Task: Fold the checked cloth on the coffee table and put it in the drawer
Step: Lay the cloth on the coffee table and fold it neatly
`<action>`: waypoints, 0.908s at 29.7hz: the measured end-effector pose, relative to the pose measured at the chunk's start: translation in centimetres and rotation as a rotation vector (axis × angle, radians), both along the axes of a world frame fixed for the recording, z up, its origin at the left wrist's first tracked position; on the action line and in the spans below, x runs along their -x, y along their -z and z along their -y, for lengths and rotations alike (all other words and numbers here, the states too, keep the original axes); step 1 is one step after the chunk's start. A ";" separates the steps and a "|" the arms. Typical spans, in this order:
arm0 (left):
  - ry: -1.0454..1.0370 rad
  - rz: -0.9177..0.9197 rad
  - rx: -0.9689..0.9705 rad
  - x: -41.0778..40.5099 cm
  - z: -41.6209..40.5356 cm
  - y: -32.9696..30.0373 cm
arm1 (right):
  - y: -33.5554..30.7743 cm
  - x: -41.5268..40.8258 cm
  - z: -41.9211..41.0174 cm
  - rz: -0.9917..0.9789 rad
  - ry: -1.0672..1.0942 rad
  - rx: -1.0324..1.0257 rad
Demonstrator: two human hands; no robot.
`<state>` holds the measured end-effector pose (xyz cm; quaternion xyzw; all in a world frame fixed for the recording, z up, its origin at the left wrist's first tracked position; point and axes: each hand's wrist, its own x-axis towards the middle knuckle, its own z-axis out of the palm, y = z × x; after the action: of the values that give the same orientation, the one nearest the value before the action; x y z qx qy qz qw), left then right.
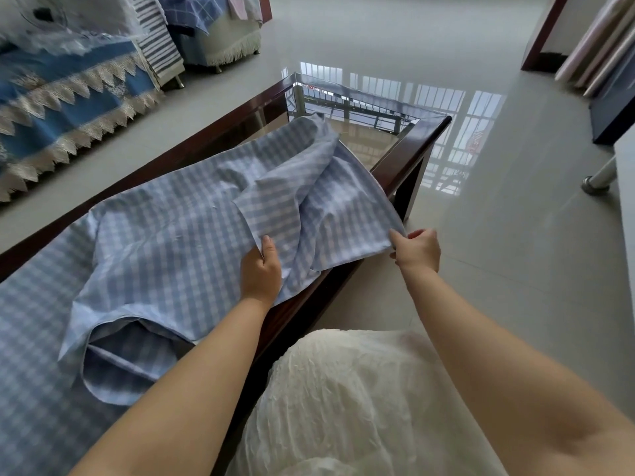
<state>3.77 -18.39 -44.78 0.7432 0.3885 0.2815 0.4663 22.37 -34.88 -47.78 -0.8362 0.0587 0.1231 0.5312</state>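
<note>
A light blue and white checked cloth lies rumpled over the dark wood, glass-topped coffee table, with loose folds near its far end and a turned-over flap at the near left. My left hand grips a corner of the cloth near the table's front edge. My right hand pinches another edge of the cloth just past the table's side, lifted slightly. No drawer is in view.
A sofa with a blue, lace-trimmed cover stands left of the table. Glossy pale floor tiles spread to the right. A dark cabinet and a white tube leg sit at the far right. My white skirt fills the foreground.
</note>
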 end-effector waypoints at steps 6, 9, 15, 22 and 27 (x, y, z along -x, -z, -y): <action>-0.002 -0.005 -0.011 -0.1 0.2 -0.1 | 0.2 -1.1 1.7 0.055 -0.142 0.283; -0.003 -0.019 -0.023 -0.1 0.1 0.1 | -1.5 -1.8 1.3 0.003 -0.002 -0.019; 0.001 -0.029 -0.010 -0.2 0.0 0.3 | -12.8 -3.1 0.4 0.120 -0.543 -0.587; 0.033 -0.058 -0.056 -0.2 0.0 0.3 | -9.3 -4.4 1.9 0.179 -0.504 -0.310; 0.003 -0.062 0.017 -0.3 0.1 0.3 | -12.4 -2.5 -0.7 0.414 -0.607 -0.397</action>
<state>4.08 -18.49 -45.07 0.7484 0.4038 0.2542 0.4607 24.87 -34.19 -35.42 -0.7041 -0.3234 0.1123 0.6221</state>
